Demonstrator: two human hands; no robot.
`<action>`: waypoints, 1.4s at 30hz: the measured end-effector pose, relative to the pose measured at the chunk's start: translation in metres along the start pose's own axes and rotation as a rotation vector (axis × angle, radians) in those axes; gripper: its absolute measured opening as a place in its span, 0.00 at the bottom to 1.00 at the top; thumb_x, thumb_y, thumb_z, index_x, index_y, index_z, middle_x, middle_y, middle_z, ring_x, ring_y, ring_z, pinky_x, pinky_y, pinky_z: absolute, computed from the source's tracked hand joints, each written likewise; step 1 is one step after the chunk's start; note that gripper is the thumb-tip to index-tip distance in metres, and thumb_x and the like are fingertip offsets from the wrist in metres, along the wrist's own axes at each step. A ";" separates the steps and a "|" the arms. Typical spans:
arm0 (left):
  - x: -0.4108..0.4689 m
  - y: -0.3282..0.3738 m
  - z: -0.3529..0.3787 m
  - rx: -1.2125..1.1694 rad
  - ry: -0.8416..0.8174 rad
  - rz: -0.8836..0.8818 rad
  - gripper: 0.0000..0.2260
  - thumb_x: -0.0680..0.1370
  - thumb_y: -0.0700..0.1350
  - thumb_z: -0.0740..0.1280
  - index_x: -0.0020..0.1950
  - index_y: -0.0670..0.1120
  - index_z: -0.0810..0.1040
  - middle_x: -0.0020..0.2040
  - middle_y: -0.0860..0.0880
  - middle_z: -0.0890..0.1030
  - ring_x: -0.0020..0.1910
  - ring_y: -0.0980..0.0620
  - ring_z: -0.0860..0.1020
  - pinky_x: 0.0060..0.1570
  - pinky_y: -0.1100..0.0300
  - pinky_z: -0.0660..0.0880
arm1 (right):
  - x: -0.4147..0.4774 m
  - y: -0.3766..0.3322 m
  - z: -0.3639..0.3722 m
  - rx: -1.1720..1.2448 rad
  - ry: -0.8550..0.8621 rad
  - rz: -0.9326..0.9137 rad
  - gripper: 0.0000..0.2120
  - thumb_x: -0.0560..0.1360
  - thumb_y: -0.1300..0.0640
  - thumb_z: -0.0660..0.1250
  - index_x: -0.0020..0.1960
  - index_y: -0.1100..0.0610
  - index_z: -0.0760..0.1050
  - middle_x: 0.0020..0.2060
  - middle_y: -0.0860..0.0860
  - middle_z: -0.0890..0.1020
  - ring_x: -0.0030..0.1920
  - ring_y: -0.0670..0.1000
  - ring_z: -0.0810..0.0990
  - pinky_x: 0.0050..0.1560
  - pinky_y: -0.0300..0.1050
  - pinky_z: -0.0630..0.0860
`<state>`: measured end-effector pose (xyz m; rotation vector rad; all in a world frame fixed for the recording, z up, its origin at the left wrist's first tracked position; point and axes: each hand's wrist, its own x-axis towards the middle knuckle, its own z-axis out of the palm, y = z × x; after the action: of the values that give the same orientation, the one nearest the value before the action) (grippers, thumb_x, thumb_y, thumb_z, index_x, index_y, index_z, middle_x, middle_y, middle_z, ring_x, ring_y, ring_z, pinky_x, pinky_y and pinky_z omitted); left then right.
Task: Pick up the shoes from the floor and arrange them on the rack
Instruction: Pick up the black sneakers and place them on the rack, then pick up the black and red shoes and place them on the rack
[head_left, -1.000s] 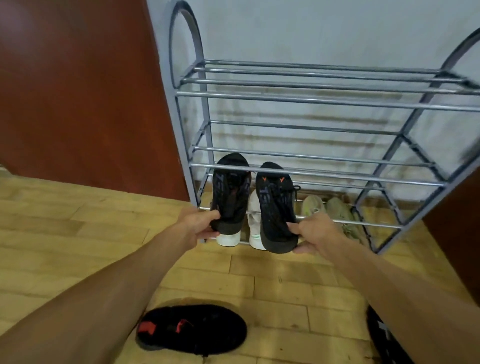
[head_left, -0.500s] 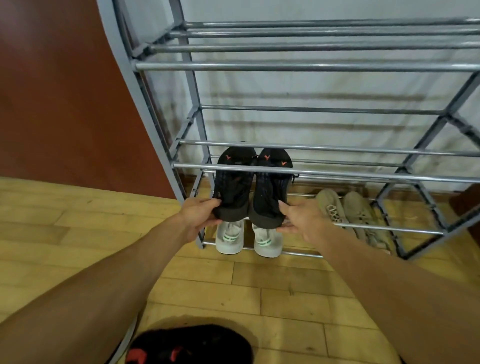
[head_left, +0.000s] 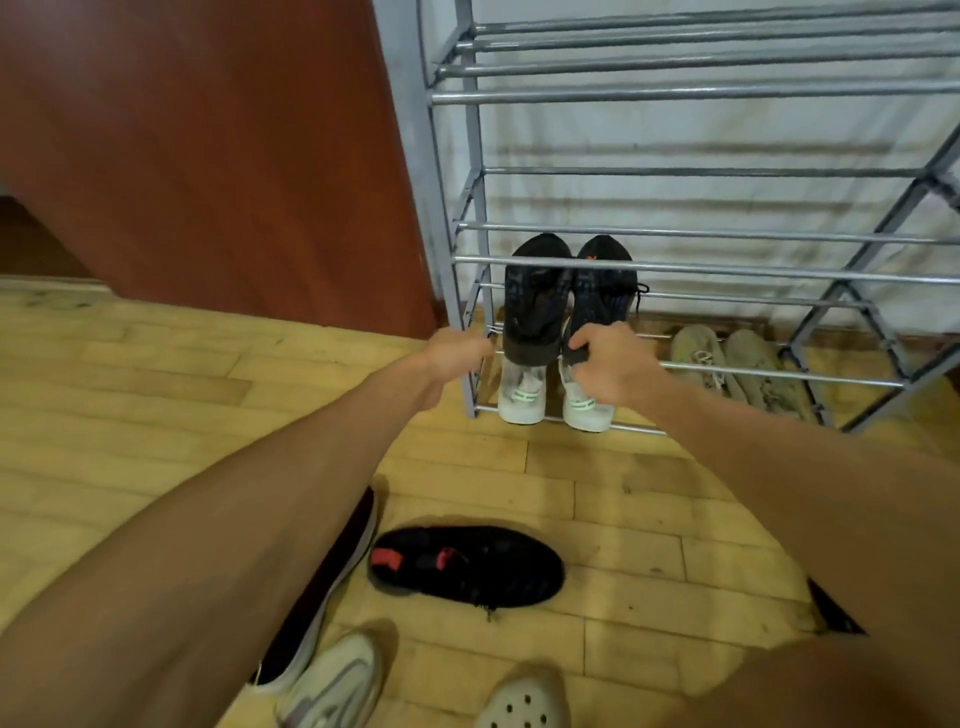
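A pair of black shoes rests on the second-lowest shelf of the grey metal rack (head_left: 727, 267), toes toward the wall. My right hand (head_left: 608, 364) grips the heel of the right black shoe (head_left: 602, 291). Just left of the left black shoe's (head_left: 532, 301) heel, by the rack's front post, my left hand (head_left: 457, 353) holds nothing, fingers loosely curled. On the wooden floor in front lie a black shoe with red accents (head_left: 467, 566), a black white-soled shoe (head_left: 332, 587) partly under my left arm, a pale grey sneaker (head_left: 337, 680) and a white clog (head_left: 524, 701).
White shoes (head_left: 522, 395) sit on the bottom shelf under the black pair, with a beige pair (head_left: 737, 364) to their right. A brown panel (head_left: 208, 156) stands left of the rack. A dark shoe (head_left: 831, 608) peeks out beside my right arm. Upper shelves hold nothing.
The black pair has gone further in onto the shelf rails. My left hand has come off the left shoe's heel; my right hand still holds the right heel.
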<state>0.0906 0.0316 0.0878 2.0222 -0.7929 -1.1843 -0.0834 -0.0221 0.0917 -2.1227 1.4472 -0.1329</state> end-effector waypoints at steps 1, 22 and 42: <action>-0.007 -0.006 -0.008 0.022 0.000 -0.001 0.24 0.77 0.46 0.65 0.71 0.40 0.68 0.71 0.45 0.70 0.70 0.44 0.68 0.69 0.51 0.65 | -0.013 -0.011 0.003 -0.042 -0.062 -0.055 0.19 0.76 0.62 0.61 0.67 0.58 0.72 0.64 0.59 0.72 0.61 0.59 0.74 0.59 0.45 0.71; -0.003 -0.228 -0.006 0.776 -0.212 -0.122 0.21 0.77 0.47 0.58 0.70 0.48 0.70 0.63 0.43 0.74 0.58 0.40 0.75 0.57 0.49 0.75 | -0.069 0.017 0.124 -0.176 -0.590 -0.085 0.17 0.76 0.62 0.61 0.63 0.58 0.75 0.58 0.53 0.78 0.59 0.55 0.76 0.56 0.45 0.74; 0.018 -0.234 0.007 1.135 -0.302 -0.279 0.20 0.76 0.53 0.66 0.61 0.42 0.78 0.57 0.43 0.80 0.58 0.42 0.78 0.55 0.52 0.75 | -0.037 0.043 0.106 -0.216 -0.642 0.089 0.07 0.76 0.61 0.59 0.42 0.60 0.73 0.40 0.56 0.77 0.38 0.53 0.77 0.38 0.44 0.76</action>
<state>0.1315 0.1574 -0.1063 2.9474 -1.6351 -1.3633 -0.0938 0.0415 -0.0104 -1.9863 1.1908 0.7037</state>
